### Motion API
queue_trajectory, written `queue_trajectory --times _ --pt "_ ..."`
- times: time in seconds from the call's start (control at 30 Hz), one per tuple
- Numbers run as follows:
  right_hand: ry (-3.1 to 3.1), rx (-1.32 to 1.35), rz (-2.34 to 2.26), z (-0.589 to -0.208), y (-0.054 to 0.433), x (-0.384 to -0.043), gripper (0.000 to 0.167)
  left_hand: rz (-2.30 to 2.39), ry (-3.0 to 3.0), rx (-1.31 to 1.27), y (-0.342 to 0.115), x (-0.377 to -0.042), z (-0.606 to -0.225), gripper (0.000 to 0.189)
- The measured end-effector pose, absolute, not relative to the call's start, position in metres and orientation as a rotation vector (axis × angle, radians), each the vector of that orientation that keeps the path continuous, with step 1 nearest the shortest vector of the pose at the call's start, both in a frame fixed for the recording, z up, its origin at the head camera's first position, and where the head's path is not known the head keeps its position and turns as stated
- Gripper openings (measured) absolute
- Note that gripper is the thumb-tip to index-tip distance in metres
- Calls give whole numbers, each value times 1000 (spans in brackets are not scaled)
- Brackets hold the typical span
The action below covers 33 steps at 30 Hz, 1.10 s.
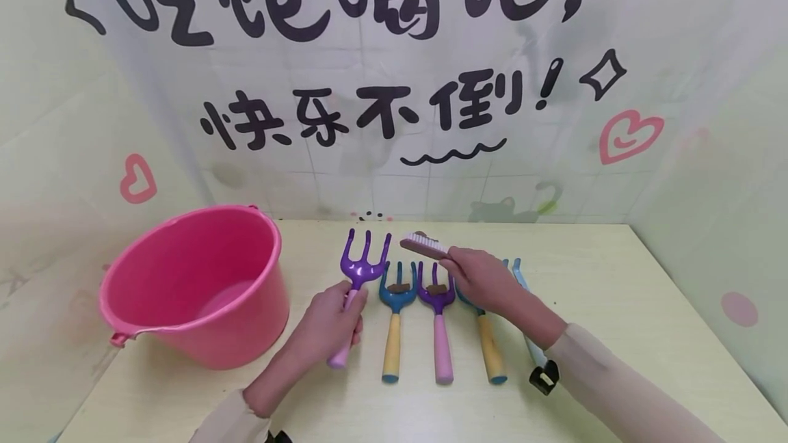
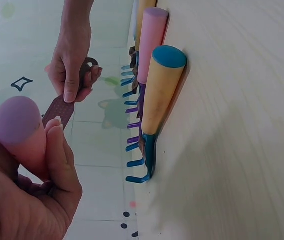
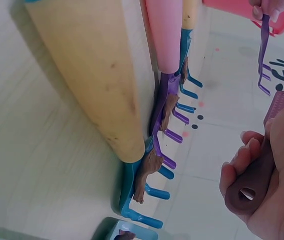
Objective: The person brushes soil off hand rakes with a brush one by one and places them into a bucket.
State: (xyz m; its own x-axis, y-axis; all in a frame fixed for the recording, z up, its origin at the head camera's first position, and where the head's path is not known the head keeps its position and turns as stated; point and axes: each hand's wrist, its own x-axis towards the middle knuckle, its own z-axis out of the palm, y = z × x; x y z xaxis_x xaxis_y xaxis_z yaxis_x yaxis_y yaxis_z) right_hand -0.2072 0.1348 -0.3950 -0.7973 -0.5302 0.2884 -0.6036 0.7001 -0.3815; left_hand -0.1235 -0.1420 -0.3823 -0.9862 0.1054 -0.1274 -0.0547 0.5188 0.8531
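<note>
My left hand (image 1: 332, 320) grips the pink handle of a purple three-tined garden fork (image 1: 362, 269), its tines pointing up and away, next to the bucket. In my right hand (image 1: 483, 275) is a brown scrub brush (image 1: 425, 245) with white bristles, held by its handle; the hole in the handle end shows in the right wrist view. The brush head is to the right of the raised fork's tines. Below lie a blue fork (image 1: 392, 333) with a wooden handle, a purple fork (image 1: 442, 347) with a pink handle and another blue fork (image 1: 490, 351). Brown lumps (image 3: 149, 172) sit on their heads.
A pink bucket (image 1: 258, 333) stands at the left of the pale wooden table (image 1: 615, 333). A light blue tool (image 1: 520, 272) lies at the right, partly hidden under my right forearm. Behind the table hangs a white printed curtain (image 1: 382, 183).
</note>
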Motion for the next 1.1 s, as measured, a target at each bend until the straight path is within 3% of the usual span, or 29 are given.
queue_trajectory --times 1.1 --pt "-2809 881 855 -401 158 -207 26 1433 2664 -46 -154 -120 -367 26"
